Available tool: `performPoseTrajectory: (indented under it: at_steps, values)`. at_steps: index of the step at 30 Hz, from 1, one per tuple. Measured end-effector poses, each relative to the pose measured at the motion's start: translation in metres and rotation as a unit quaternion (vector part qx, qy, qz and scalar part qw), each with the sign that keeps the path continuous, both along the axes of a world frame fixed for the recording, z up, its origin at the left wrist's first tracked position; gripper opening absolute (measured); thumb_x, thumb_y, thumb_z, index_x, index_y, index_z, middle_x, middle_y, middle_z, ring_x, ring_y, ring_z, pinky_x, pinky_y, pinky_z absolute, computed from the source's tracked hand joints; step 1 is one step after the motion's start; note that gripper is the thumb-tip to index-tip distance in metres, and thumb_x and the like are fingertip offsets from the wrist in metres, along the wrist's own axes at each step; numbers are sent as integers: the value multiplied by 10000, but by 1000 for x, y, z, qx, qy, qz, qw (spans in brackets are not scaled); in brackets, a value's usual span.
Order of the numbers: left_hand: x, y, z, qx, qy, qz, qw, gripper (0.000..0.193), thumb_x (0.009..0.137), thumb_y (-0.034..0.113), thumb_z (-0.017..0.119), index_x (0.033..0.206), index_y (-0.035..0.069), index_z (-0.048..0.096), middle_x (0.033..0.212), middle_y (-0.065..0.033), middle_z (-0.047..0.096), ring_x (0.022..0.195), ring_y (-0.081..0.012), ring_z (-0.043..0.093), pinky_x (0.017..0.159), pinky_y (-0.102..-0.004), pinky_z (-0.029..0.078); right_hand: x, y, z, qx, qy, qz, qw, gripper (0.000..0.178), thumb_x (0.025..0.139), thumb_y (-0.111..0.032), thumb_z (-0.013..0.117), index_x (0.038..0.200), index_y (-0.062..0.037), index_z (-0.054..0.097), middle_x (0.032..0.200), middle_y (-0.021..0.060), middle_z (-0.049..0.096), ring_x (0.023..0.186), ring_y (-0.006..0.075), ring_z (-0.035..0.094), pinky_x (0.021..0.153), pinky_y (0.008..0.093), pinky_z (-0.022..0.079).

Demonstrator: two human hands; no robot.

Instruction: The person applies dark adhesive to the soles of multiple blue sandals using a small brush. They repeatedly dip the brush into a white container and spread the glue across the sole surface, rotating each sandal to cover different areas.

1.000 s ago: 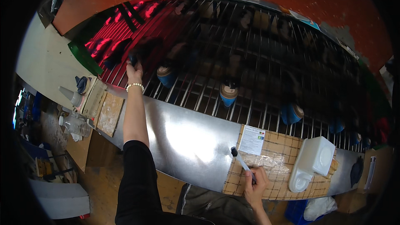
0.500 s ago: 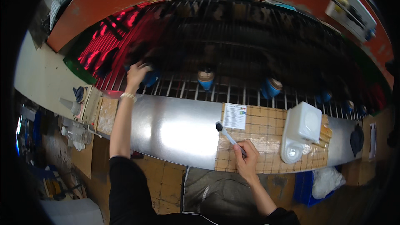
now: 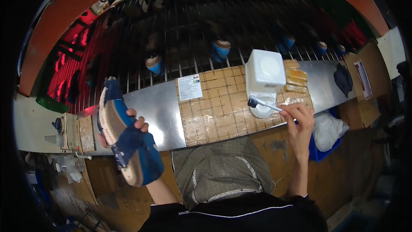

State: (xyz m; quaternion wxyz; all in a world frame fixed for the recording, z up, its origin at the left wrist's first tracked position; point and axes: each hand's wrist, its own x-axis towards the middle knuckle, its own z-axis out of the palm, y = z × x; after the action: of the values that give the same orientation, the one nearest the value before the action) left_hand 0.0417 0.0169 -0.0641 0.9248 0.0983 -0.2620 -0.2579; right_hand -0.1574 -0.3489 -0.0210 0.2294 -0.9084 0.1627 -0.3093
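My left hand (image 3: 140, 123) is closed around a sandal upper on a blue shoe last (image 3: 150, 159), tilted upright over the left part of the metal counter. Navy straps (image 3: 128, 141) cross the tan insole, and a pale edge runs along its left side. Part of my left hand is hidden behind the last. Between the fingers of my right hand (image 3: 299, 118) is a small brush (image 3: 268, 104) with a pale handle and dark bristles. Its bristle end is over the round cup (image 3: 261, 111) at the foot of a white plastic dispenser (image 3: 266, 71).
Behind the counter (image 3: 161, 103) runs a rack of metal bars carrying several blue lasts (image 3: 221, 50), glowing red at the left. Cardboard (image 3: 214, 120) with a printed sheet (image 3: 189, 87) covers the counter's middle. Yellowish blocks (image 3: 296, 80), a dark cloth piece (image 3: 343, 80) and a blue bin (image 3: 319, 152) are at right.
My left hand has come back from the rack and now holds the sandal on its last. The brush in my right hand has moved right, to the dispenser's cup. The view has shifted.
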Motion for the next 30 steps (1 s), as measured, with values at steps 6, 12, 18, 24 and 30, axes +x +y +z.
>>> performPoseTrajectory:
  at_steps: [6,12,18,24,30]
  values:
    - [-30,-45,53,-40,217,-90,971,771,853,317,692,1427,19,272,1263,-93,466,997,-223,511,864,-355,446,-16,-34,-27,-162,65,-55,983,130,747,-167,771,877,-161,763,874,-9,593,787,174,544,774,351,336]
    - [-31,-21,65,22,47,-21,998,409,886,141,613,1209,-28,429,1124,-94,500,643,-181,548,568,-290,468,-6,-36,-34,-185,19,-71,980,164,686,-211,822,827,-154,760,886,-20,578,721,171,518,759,349,337]
    - [-35,-14,71,62,-37,87,994,401,873,133,619,1188,-41,442,1125,-91,490,619,-180,526,579,-301,482,-6,-38,-39,-157,32,-80,984,170,693,-222,819,836,-150,761,927,-3,557,719,177,515,776,349,334]
    - [-16,-7,91,78,-220,15,972,355,945,176,535,1186,-76,469,1114,-116,513,503,-193,536,499,-304,480,-10,-34,-39,-143,13,-107,984,178,697,-225,823,837,-136,759,942,7,545,713,175,514,797,353,332]
    - [-32,-13,75,117,-162,106,974,423,937,189,577,1242,-50,409,1038,-162,542,569,-190,527,481,-302,444,-24,-26,-54,-31,10,-151,988,141,732,-228,817,816,-128,765,917,25,540,724,197,537,696,354,400]
